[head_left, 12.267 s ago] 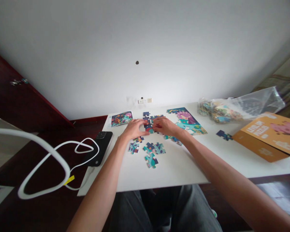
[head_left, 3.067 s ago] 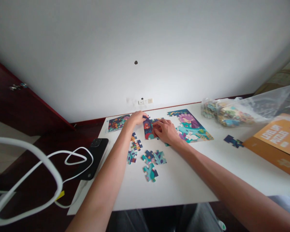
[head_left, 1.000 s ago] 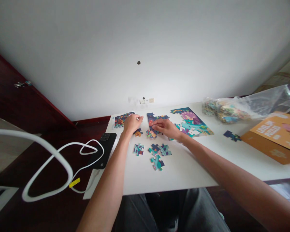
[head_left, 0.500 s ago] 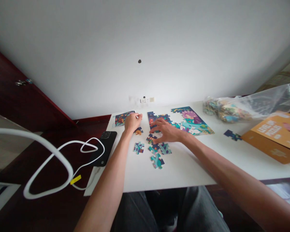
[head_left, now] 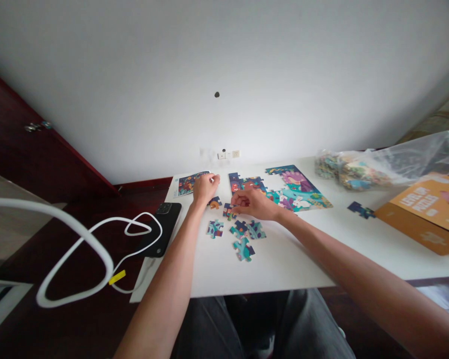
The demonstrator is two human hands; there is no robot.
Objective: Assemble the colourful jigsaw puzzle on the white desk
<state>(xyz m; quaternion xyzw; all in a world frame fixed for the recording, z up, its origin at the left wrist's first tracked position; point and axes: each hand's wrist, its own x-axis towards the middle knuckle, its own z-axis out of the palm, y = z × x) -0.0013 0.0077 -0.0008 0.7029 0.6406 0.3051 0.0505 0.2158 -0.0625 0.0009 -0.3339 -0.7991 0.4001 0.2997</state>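
Person's L hand (head_left: 205, 189) half-curled, can't tell if fingers meet; R hand (head_left: 255, 202) arches palm-down, fingers bent & apart, w/ puzzle pc (head_left: 229, 212) just L of tips.

Soft, diffuse light here, moderate overall, and the pale wall (head_left: 224, 119) glows brightest low at twelve o'clock, dulling to grey up at eleven and one! Down to the white counter (head_left: 277, 269), cleanly lit, shadows faint. Glints run along the clear plastic bag (head_left: 415, 152) at three, a pale sheen sits at four, while the red door (head_left: 18, 124) sinks into gloom at ten and the jeans (head_left: 205, 324) go murky at six. Wide-angle stretch pulls at the edges, swelling the white cable (head_left: 97, 244) at eight; fine print looks soft.
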